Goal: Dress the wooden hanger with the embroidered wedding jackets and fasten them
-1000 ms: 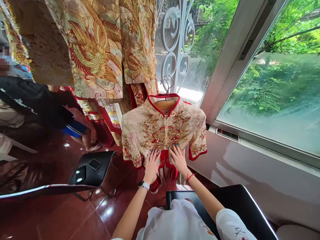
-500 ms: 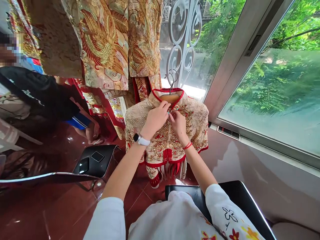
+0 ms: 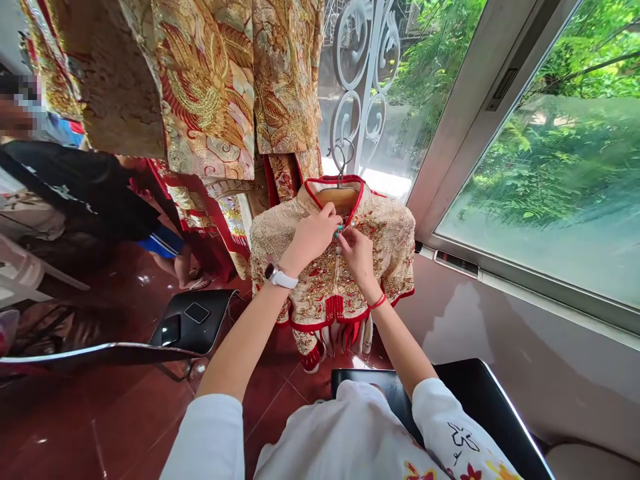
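Observation:
A cream short jacket [image 3: 393, 237] with gold beading, red trim and a stand-up collar hangs in front of me on a wooden hanger [image 3: 337, 199]. Just below its collar, my left hand [image 3: 313, 239] is closed in a pinch on the front edge. My right hand [image 3: 358, 252] pinches the opposite front edge close beside it, fingertips nearly touching. Something small and teal shows between the fingertips; I cannot tell whether it is nail colour or part of the fastening. The fingers hide the fastening itself. Lower down, red tassels [image 3: 335, 309] hang at the front hem.
Gold embroidered garments [image 3: 205, 93] hang at upper left. A person in a black top [image 3: 85, 180] is at the left. A black chair [image 3: 200, 333] carries a dark flat device [image 3: 197, 312]. Another black chair [image 3: 465, 387] stands near me, below the window frame [image 3: 450, 133].
The collar opening now shows wider above my fingers, and both hands sit slightly lower on the jacket front. The teal spot shows more clearly. The person at left has shifted slightly.

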{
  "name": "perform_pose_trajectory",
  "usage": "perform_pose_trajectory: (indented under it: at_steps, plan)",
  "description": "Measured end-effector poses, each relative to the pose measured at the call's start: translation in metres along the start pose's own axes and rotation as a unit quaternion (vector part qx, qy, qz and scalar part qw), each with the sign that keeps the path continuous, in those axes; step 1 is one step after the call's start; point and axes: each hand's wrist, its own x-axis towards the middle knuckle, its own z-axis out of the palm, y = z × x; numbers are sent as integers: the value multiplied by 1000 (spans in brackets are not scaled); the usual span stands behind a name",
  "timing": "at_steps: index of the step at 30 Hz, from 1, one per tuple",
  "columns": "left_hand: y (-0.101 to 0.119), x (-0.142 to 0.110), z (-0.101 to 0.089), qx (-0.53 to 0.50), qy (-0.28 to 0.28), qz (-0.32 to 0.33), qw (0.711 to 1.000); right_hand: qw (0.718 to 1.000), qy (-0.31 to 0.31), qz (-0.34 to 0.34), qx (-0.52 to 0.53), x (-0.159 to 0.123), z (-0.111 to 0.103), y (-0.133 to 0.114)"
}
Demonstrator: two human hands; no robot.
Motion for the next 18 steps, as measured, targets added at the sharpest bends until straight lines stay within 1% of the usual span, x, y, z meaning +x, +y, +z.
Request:
perform_pose_trajectory:
  at_steps: [3,6,8,10,12,15,16,18]
  plan:
    - [-2,0,-1,-26,6,3,1000,993,-30,55,102,-3,-4,-6]
    - [-4,0,-2,-68,8,1,998,977,-65,77,186,1,-10,-8]
    - [-6,-1,-3,-92,18,5,996,974,-74,81,200,-1,-9,1]
    - [-9,-5,-5,-112,42,11,993,977,-62,93,182,-17,-3,23]
    - [-13,-13,-7,-131,72,8,989,982,-51,119,135,-52,7,56]
    - [-25,-31,-12,-162,109,-9,981,979,-71,192,20,-132,16,111]
    - [-30,-38,-15,-170,122,-16,978,974,-73,212,-33,-160,15,127]
    - [-43,-50,-21,-181,164,-40,969,968,-75,229,-74,-205,4,152]
